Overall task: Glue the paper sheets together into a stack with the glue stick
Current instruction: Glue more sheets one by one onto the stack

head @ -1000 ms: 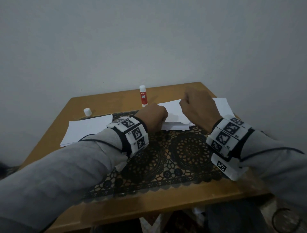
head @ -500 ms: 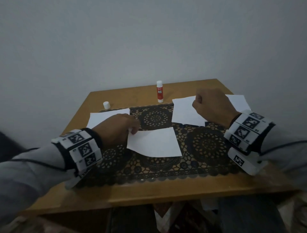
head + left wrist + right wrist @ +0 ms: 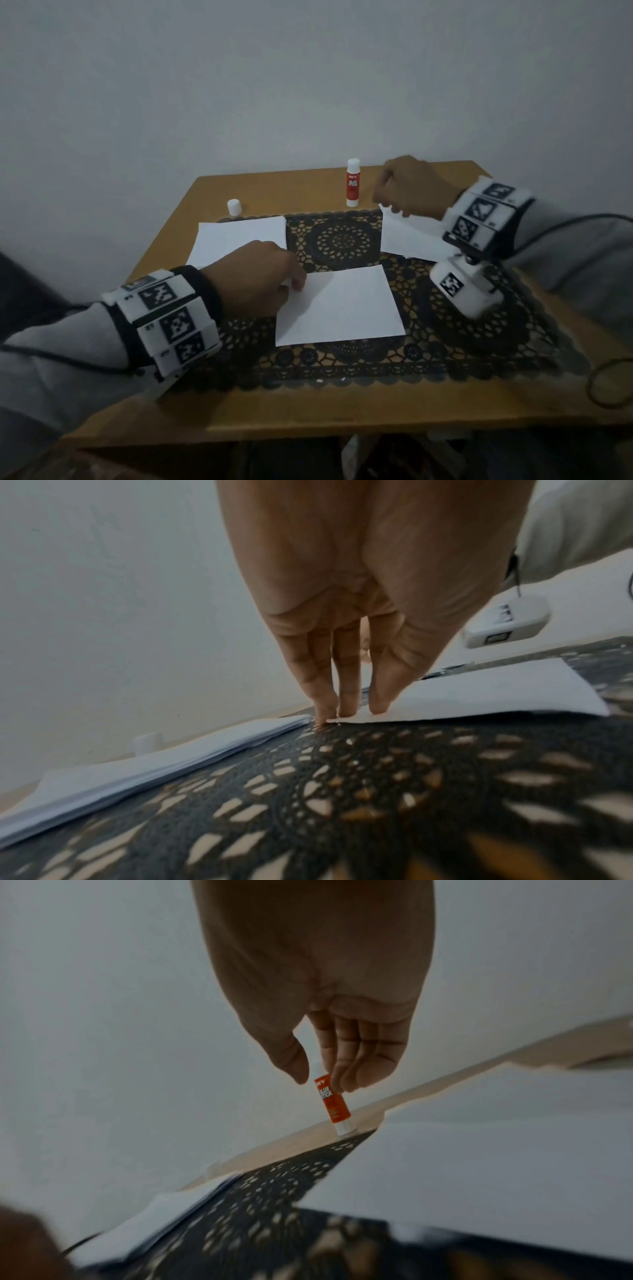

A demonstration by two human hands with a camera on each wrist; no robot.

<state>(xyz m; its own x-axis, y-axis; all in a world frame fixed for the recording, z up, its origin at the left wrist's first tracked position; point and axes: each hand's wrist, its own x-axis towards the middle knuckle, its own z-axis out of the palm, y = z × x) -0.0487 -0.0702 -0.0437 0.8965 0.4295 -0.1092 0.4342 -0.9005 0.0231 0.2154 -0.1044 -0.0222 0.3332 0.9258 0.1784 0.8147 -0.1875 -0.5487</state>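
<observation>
A red glue stick [image 3: 352, 183] [image 3: 334, 1104] stands upright at the table's far edge. Its white cap [image 3: 234, 207] lies apart to the left. One white sheet [image 3: 339, 305] [image 3: 479, 693] lies flat mid-mat. My left hand [image 3: 294, 284] [image 3: 352, 710] presses straight fingertips on that sheet's near-left corner. A paper stack [image 3: 239, 236] [image 3: 154, 764] lies at the left, another stack [image 3: 407, 240] [image 3: 496, 1164] at the right. My right hand [image 3: 380, 198] [image 3: 322, 1084] hovers just right of the glue stick, fingers loosely curved and holding nothing.
A dark lace mat [image 3: 342, 359] covers most of the small wooden table [image 3: 308, 411]. A grey wall stands directly behind the table. A black cable [image 3: 609, 383] loops at the table's right edge.
My left hand carried one sheet from the right stack to the middle of the mat and stays on its corner. My right hand left the right stack and moved up toward the glue stick.
</observation>
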